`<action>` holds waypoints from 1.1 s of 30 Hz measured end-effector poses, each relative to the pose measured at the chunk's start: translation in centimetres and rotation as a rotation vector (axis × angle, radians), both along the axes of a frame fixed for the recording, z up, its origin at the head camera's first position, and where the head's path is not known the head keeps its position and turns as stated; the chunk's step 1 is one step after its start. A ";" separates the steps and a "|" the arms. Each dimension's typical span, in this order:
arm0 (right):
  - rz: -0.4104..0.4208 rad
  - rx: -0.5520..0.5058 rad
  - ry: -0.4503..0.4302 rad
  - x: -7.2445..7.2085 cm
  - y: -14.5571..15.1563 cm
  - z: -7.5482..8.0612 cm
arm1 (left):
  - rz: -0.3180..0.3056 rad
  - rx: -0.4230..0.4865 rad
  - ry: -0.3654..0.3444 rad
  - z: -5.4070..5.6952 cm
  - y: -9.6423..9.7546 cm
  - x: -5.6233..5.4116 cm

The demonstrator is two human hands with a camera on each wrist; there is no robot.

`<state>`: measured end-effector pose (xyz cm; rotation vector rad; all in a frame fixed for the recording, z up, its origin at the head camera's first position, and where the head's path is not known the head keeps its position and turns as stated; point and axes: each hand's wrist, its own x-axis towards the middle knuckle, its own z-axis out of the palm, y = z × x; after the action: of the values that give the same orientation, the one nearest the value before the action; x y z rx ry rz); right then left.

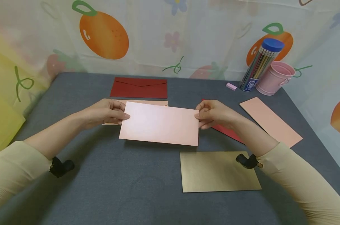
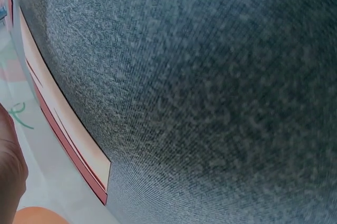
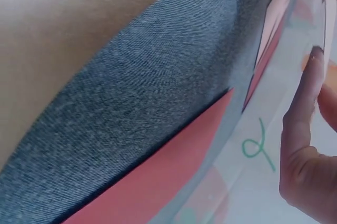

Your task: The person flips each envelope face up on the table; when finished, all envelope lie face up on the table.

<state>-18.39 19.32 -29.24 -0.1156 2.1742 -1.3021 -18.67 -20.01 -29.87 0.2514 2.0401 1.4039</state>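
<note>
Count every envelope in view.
6: held pink envelope, peach envelope partly behind it, dark red envelope at back, red envelope partly behind right hand, second pink envelope far right, gold envelope nearest. Others may be hidden.

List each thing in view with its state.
Held pink envelope: raised, pinched by left hand and right hand
Back dark-red envelope: flat, flap down
Middle pink envelope: partly hidden
Red envelope: flat, partly hidden
Gold envelope: flat
Far-right pink envelope: flat
Pencil tube: blue lid on
Pink bucket: upright, open-topped
Small pink block: lying down
</note>
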 end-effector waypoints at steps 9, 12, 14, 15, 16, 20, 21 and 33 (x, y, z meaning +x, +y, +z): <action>-0.055 -0.040 -0.031 0.0 -0.1 -0.2 | 0.081 0.045 0.033 -0.2 -0.2 -0.3; -0.055 -0.051 -0.022 0.0 -0.1 -0.3 | 0.131 0.064 0.035 -0.2 -0.3 -0.4; -0.053 -0.053 -0.009 0.0 -0.2 -0.3 | 0.161 0.070 0.040 -0.2 -0.4 -0.5; -0.056 -0.053 -0.002 0.0 -0.2 -0.3 | 0.175 0.075 0.041 -0.2 -0.5 -0.5; -0.059 -0.056 0.004 0.0 -0.2 -0.2 | 0.196 0.088 0.039 -0.2 -0.5 -0.5; -0.083 -0.105 0.008 0.1 -0.2 -0.2 | 0.245 0.172 0.042 -0.1 -0.7 -0.6; -0.092 -0.124 0.003 0.1 -0.3 -0.2 | 0.255 0.194 0.049 0.0 -0.7 -0.6; -0.198 -0.341 -0.099 -0.1 -0.9 0.1 | 0.260 0.397 0.101 0.2 -1.1 -0.6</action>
<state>-18.45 18.45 -29.11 0.0310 1.9018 -1.7462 -19.23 -21.08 -29.67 0.2327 1.9083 1.9940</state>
